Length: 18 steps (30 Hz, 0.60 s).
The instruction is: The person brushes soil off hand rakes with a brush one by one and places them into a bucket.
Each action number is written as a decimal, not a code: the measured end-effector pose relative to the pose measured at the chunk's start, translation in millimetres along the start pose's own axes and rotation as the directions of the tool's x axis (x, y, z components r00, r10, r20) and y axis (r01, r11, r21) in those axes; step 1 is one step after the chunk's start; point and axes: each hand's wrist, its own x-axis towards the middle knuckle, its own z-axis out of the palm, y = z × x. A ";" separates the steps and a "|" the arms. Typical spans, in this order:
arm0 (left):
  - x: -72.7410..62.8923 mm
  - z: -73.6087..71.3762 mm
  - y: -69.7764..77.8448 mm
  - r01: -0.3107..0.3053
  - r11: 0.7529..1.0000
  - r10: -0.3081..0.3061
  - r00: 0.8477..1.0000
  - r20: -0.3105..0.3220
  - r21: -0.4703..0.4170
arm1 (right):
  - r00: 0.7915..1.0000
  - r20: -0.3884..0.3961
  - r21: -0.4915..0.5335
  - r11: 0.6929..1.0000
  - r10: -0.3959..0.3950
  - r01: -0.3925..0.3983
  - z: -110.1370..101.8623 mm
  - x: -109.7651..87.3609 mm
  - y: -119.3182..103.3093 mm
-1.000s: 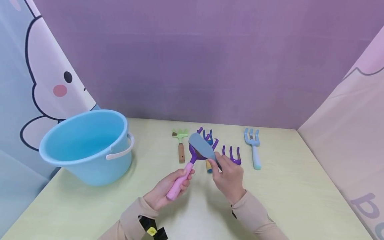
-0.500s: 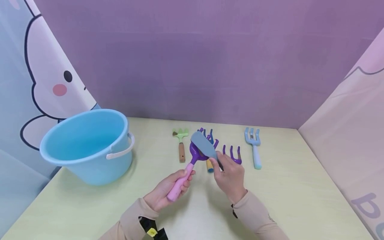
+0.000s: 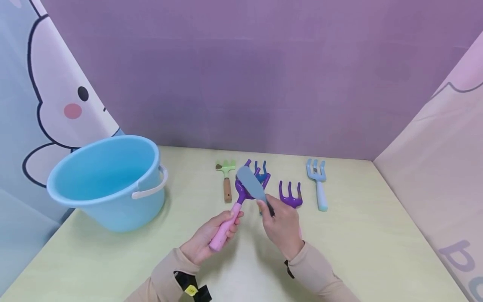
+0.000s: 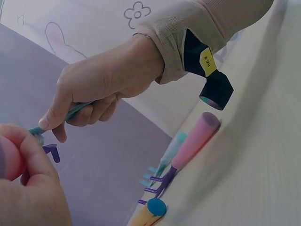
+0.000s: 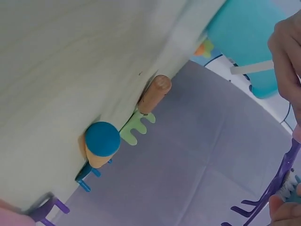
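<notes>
With my left hand (image 3: 206, 238) I'm gripping the purple rake (image 3: 241, 198), above the table (image 3: 362, 239); with my right hand (image 3: 282, 226) I'm holding the brush (image 3: 250, 183) against its head. Bracing firmly and stroking lightly along the tines should be working best.

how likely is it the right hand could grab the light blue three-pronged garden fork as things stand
Probably not right away: the right hand grips the grey-blue flat-backed brush. With that set down, likely yes: the fork lies to its right, across bare pale yellow-green table.
</notes>
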 end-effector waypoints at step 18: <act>-2.2 6.2 7.1 -0.029 0.998 0.029 1.000 0.009 -0.063 | 0.998 -0.069 0.066 0.998 0.012 -0.008 -13.2 4.1 -3.8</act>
